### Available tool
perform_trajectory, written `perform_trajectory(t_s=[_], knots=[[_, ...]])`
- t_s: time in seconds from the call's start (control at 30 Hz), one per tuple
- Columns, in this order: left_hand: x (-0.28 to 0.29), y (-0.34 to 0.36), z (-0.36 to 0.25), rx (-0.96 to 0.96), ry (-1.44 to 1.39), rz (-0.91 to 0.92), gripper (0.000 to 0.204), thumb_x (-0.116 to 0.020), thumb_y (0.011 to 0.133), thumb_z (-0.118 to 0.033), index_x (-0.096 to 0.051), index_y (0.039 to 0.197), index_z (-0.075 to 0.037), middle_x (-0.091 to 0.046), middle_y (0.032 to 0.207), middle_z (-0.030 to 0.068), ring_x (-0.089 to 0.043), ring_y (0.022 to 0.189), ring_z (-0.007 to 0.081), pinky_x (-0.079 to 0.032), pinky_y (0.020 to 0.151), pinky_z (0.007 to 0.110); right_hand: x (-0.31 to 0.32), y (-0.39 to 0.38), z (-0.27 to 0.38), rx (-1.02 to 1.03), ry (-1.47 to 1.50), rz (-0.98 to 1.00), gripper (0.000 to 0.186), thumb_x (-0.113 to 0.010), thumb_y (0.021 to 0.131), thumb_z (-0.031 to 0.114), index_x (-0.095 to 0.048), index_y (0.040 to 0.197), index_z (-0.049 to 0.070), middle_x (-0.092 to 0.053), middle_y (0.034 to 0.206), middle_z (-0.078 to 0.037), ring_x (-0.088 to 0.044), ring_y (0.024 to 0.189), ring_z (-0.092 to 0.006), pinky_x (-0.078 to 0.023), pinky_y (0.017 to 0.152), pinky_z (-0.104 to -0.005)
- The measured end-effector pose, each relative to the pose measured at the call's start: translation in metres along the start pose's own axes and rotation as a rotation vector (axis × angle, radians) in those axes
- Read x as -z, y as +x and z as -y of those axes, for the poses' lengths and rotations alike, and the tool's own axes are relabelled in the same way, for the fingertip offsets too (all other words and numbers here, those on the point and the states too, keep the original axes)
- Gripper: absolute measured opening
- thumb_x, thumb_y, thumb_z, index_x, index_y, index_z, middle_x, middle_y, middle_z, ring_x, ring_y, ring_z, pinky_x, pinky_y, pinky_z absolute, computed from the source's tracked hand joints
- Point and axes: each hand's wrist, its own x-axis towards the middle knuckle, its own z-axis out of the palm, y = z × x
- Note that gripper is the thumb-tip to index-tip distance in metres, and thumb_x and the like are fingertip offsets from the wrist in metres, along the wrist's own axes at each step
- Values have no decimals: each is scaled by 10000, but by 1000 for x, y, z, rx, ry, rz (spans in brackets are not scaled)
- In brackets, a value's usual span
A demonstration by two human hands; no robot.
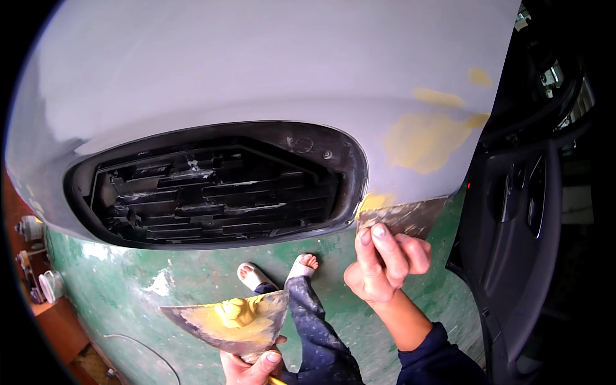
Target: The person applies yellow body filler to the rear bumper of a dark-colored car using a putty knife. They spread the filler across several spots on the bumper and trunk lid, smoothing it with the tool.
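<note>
My left hand (253, 366) grips a wide putty knife (199, 321) by its narrow end, low in the view. A thick lump of yellow body filler (236, 312) sits on its blade, with thinner smears around it. My right hand (388, 260) pinches a flat, stained spreader (410, 217) between thumb and fingers. The spreader's edge lies at the lower border of a grey car body panel (224, 70), beside a small yellow filler patch (377, 201). Above it a larger, smooth filler patch (427, 142) covers the panel. The spreader hides part of the panel's border.
An oval opening with a black slatted grille (224, 192) takes up the panel's middle. At the right hangs a dark car door (526, 244). My sandalled feet (301, 266) stand on a stained green floor (179, 276). A thin cable (151, 350) and white containers (51, 285) lie left.
</note>
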Motion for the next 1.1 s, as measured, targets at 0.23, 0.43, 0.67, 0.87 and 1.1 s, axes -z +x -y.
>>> perform_trajectory(t_s=[0.23, 0.43, 0.67, 0.87, 1.1], knots=[[7, -2, 0, 18, 12, -8, 362, -732, 900, -112, -564, 1169, 63, -611, 728, 69, -531, 507, 131, -427, 456, 271, 19, 11, 1, 6, 27, 26, 261, -632, 832, -24, -724, 1072, 17, -651, 1180, -102, -459, 961, -263, -366, 718, -347], [5, -4, -3, 43, 7, -24, 357, -739, 894, -116, -578, 1159, 61, -616, 734, 66, -533, 512, 128, -425, 462, 268, 4, 35, 0, -1, 8, -1, 190, -640, 838, -11, -748, 993, 10, -672, 1136, -92, -487, 895, -233, -365, 696, -335], [5, -5, -8, 61, -3, -31, 369, -752, 886, -126, -579, 1158, 55, -616, 734, 58, -532, 517, 122, -426, 466, 261, 20, -3, 13, -26, 20, 106, 183, -621, 856, -21, -703, 1016, 15, -653, 1156, -102, -479, 953, -260, -383, 779, -390], [2, -11, -20, 42, -34, -50, 354, -744, 885, -114, -588, 1152, 59, -620, 743, 56, -528, 519, 114, -418, 469, 249, 83, 53, 19, -376, 337, 272, 209, -535, 913, -6, -555, 1112, -65, -597, 1032, -185, -533, 860, -284, -461, 708, -394], [13, -17, -24, 72, -71, -19, 342, -748, 879, -112, -615, 1134, 72, -619, 745, 43, -533, 527, 110, -414, 469, 241, 84, 125, 8, -682, 405, 555, 193, -526, 943, 3, -577, 1104, -89, -675, 896, -118, -642, 796, -116, -496, 721, -231]])
